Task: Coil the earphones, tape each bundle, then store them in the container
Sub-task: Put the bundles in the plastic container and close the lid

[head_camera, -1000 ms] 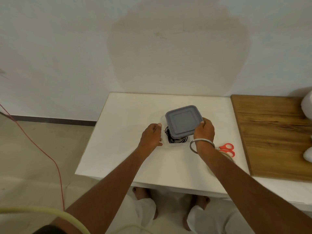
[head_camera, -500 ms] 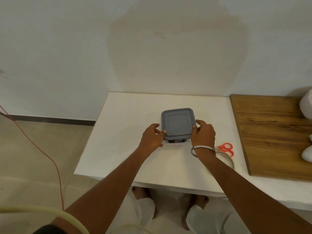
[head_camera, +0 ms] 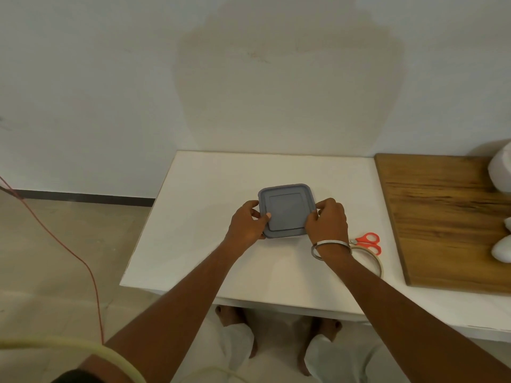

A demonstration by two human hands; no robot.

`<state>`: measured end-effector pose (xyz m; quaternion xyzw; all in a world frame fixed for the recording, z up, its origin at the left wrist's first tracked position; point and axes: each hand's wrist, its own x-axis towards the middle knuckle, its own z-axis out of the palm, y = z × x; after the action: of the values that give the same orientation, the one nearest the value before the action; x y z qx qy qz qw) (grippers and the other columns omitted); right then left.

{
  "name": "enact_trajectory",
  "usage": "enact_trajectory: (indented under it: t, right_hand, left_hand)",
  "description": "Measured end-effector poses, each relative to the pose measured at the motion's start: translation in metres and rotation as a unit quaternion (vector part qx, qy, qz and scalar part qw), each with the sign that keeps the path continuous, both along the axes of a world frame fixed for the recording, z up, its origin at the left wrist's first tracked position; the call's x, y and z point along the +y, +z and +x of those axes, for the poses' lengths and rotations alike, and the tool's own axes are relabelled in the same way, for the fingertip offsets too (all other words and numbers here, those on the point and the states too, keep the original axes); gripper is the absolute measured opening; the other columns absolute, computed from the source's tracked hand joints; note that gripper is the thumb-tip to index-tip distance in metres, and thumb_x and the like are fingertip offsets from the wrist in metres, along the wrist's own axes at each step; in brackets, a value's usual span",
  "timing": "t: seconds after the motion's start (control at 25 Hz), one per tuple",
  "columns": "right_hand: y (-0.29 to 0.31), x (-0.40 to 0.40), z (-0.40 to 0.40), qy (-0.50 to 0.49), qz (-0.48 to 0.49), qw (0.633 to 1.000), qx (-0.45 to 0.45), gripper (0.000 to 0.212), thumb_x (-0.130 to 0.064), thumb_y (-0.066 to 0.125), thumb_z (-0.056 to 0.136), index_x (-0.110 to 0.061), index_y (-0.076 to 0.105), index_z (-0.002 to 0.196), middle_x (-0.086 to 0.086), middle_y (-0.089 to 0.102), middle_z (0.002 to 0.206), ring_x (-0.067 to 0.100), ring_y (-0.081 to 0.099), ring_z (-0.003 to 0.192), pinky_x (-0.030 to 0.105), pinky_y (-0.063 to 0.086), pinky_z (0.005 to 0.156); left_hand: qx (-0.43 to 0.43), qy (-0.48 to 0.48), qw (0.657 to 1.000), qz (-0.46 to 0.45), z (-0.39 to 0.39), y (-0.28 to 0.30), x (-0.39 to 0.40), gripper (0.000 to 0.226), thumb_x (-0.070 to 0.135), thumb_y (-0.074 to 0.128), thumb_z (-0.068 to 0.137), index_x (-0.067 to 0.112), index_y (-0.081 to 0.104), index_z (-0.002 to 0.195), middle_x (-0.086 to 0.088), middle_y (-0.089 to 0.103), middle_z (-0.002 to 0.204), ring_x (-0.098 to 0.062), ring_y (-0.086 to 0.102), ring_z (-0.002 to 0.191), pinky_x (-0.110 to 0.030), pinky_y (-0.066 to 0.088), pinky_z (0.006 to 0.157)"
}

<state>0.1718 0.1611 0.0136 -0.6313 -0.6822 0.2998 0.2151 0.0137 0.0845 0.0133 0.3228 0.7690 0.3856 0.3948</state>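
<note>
- I see the left hand [head_camera: 247, 221] with its grip on the left edge of the grey lid [head_camera: 286, 210]: the thumb lies on top of the lid and the fingers curl round its side.
- The right hand [head_camera: 327, 221] takes the opposite edge in the same way, thumb on the lid's top face, fingers wrapped round the right side, so the lid sits squarely between the two grips.
- The lid is a matte grey square with rounded corners and a raised square panel in its middle; it looks like smooth plastic.
- It covers the container beneath it so fully that I cannot make out the container's walls or any earphones inside.
- A thin metal bangle [head_camera: 329, 248] circles the right wrist, just behind that grip.
- Just to the right of the right grip lie scissors [head_camera: 369, 243] with glossy orange loop handles, and touching them on the near side is a clear, thin-walled tape ring [head_camera: 377, 262], partly hidden by the forearm.
- All of this rests on a smooth white bench [head_camera: 210, 244] with a flat, matte top.
- Further right of the grips a brown wooden board [head_camera: 442, 222] with dark streaked grain lies on the bench, well apart from the lid.
</note>
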Motion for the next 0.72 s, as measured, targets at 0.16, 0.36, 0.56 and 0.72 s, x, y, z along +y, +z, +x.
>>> enact_trajectory:
  t: [0.16,0.36,0.56,0.72]
  right_hand:
    - [-0.001,0.002,0.004,0.014,-0.025,1.0,0.014,0.036,-0.009,0.056,0.089,-0.007,0.05,0.125,0.016,0.058,0.115,0.028,0.06,0.094,0.029,0.047,0.079]
    - [-0.004,0.005,0.007,0.033,-0.009,0.999,0.002,0.026,-0.016,0.057,0.091,-0.007,0.053,0.116,0.013,0.056,0.115,0.018,0.052,0.085,0.024,0.043,0.075]
    - [-0.006,0.006,0.009,0.016,-0.04,0.998,0.055,0.028,-0.013,0.058,0.091,-0.005,0.052,0.118,0.015,0.061,0.109,0.02,0.055,0.089,0.026,0.043,0.08]
    - [-0.007,0.011,0.014,0.004,-0.128,0.987,0.095,0.035,-0.021,0.054,0.095,-0.006,0.053,0.126,0.015,0.064,0.114,0.028,0.06,0.1,0.034,0.046,0.092]
  left_hand:
    - [0.008,-0.002,1.0,0.003,-0.001,0.0,0.001,0.054,0.025,0.061,0.094,0.015,0.041,0.142,-0.008,0.057,0.109,-0.022,0.062,0.093,-0.022,0.057,0.057]
    - [0.039,-0.009,0.999,0.001,-0.001,-0.001,0.001,0.042,0.02,0.052,0.099,0.012,0.046,0.139,-0.008,0.059,0.106,-0.023,0.062,0.09,-0.04,0.061,0.074]
    - [0.072,-0.013,0.997,0.009,-0.003,-0.004,0.001,0.041,0.019,0.053,0.098,0.01,0.047,0.138,-0.008,0.06,0.101,-0.025,0.063,0.089,-0.042,0.06,0.076]
    - [0.083,-0.018,0.996,0.018,-0.003,-0.005,0.003,0.042,0.016,0.055,0.097,0.012,0.046,0.139,-0.007,0.059,0.095,-0.028,0.065,0.089,-0.043,0.059,0.078]
